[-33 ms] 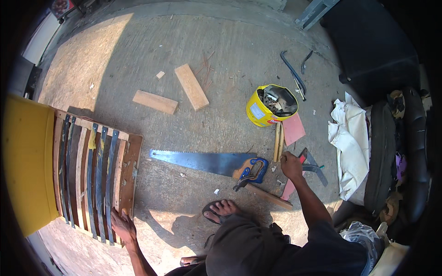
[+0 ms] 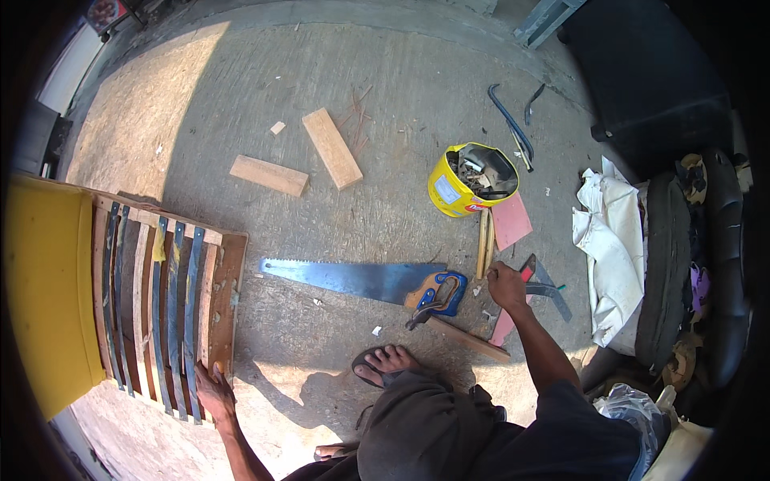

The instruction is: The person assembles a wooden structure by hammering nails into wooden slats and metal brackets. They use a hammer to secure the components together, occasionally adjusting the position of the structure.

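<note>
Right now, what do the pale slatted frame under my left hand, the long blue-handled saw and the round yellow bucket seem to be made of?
The slatted frame: bare wood, by its pale colour; its dark bands may be rubber. The saw: smooth, shiny metal blade; tan and blue grip, perhaps wood and plastic. The bucket: probably plastic, from its smooth, evenly coloured wall.

kinda navy short sleeve [image 2: 568,407], ends way back from the right hand [image 2: 507,287]; black open-toed sandal [image 2: 358,369] between that and left hand [image 2: 215,393]
</note>
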